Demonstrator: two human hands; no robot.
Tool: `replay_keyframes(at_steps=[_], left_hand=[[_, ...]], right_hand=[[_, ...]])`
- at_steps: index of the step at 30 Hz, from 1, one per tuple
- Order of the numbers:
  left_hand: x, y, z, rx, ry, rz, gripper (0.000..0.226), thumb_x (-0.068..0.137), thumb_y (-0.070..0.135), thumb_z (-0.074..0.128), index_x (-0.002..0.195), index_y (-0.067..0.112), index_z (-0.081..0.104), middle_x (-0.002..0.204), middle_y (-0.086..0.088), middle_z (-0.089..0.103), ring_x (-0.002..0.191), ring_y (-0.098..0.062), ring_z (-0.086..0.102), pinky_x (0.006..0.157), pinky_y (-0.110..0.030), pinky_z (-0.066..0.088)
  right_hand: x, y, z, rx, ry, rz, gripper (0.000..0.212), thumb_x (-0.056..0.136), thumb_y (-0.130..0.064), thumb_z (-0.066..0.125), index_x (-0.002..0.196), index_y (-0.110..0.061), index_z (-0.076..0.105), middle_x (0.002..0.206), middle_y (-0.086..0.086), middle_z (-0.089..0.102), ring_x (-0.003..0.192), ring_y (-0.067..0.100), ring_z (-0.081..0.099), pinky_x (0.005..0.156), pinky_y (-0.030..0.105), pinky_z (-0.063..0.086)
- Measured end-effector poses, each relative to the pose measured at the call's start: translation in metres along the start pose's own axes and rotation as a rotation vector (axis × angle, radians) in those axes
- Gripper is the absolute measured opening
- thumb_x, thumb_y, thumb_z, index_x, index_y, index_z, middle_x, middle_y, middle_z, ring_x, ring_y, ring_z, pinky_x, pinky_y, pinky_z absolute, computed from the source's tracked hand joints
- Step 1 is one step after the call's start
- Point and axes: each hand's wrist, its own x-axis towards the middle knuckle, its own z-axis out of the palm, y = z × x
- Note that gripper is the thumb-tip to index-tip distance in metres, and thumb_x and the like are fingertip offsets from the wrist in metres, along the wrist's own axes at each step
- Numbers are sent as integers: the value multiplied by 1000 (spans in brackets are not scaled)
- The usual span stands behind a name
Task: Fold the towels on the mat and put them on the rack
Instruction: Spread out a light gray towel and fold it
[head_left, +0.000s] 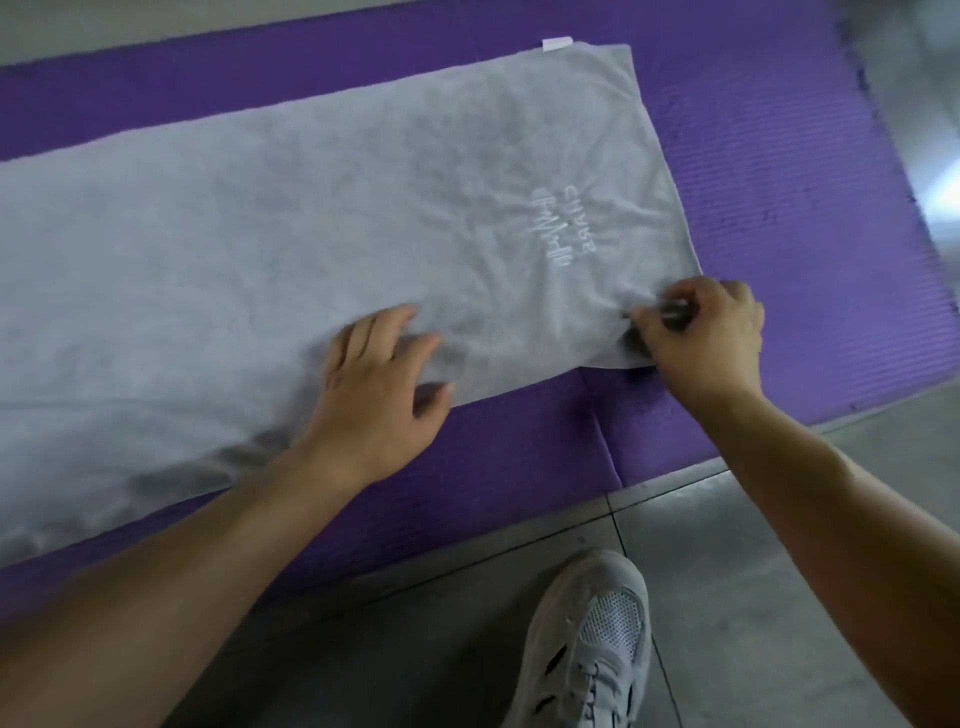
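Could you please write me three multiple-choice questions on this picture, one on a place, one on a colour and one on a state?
1. Where does the towel lie?
A) on the mat
B) on a rack
C) on a chair

2. What colour is the mat?
A) green
B) purple
C) red

3. What is the right hand doing?
A) hanging idle
B) lying flat on the floor
C) pinching the towel's near right corner

Answers:
1 A: the towel is spread flat across the mat.
2 B: purple shows beside the towel.
3 C: its fingers are curled on that corner.
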Motion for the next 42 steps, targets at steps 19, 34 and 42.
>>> replay_keyframes(at_steps=[19,34,42], left_hand=[[27,31,2,115,-255,-186,72,97,65,22,159,31,15,169,-6,-15,154,-20,-21,122,-60,-9],[25,18,-9,176,-273,-177,76,96,61,42,159,30,13,169,-9,-13,155,-23,-18,123,-59,-3],[28,-46,-91,177,-200,-148,66,95,55,50,151,22,39,158,-6,33,146,-27,30,124,-47,15]], right_hand=[[45,37,-19,881,-114,471,22,95,-18,66,77,-19,54,70,-3,55,57,8,52,55,26,47],[43,26,-12,-152,108,-63,40,92,-38,52,117,-8,60,122,21,54,112,43,50,91,49,41],[-17,-116,25,-26,-358,-737,10,91,-22,65,97,-16,70,96,2,64,89,26,64,78,35,51]])
